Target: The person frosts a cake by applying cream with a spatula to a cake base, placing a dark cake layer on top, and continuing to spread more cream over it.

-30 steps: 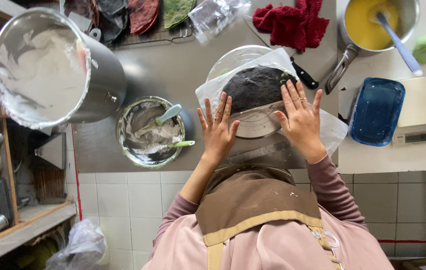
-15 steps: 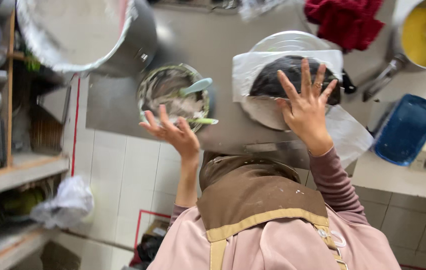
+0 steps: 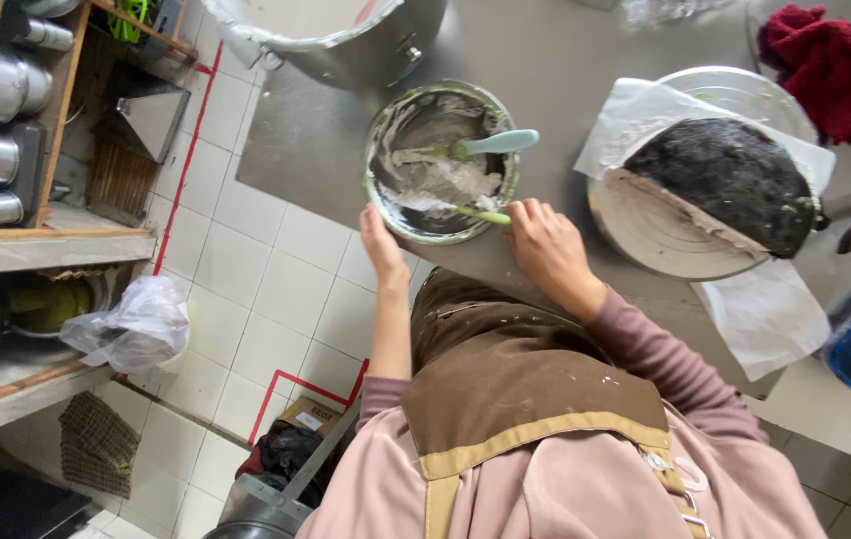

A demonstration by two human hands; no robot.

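The grey stainless-steel counter [image 3: 565,60] is carrying everything here, and the round green-rimmed bowl smeared with pale paste [image 3: 441,162] is serving as the landmark. Beyond the bowl, at the top edge, a large steel pot [image 3: 345,30] is standing. To the right of the bowl, well apart, a round metal plate [image 3: 660,235] is lying on white paper and is holding a dark domed mass [image 3: 730,180]; further right of the bowl a red cloth [image 3: 835,60] is bunched up.

The person's left hand [image 3: 383,252] is resting against the bowl's near rim, fingers straight and together, gripping nothing. The right hand [image 3: 545,245] is sitting just right of the bowl's near edge, its fingertips [image 3: 515,213] closing on the end of a thin light-green stick [image 3: 475,214].

That stick is lying across the bowl's near rim, its long axis running roughly left to right, the right end at the fingers and the left end pointing into the paste. The right hand is the nearer one to it. A pale blue spatula [image 3: 490,144] is resting across the bowl's far side, blade towards the right, handle slanting down into the bowl.
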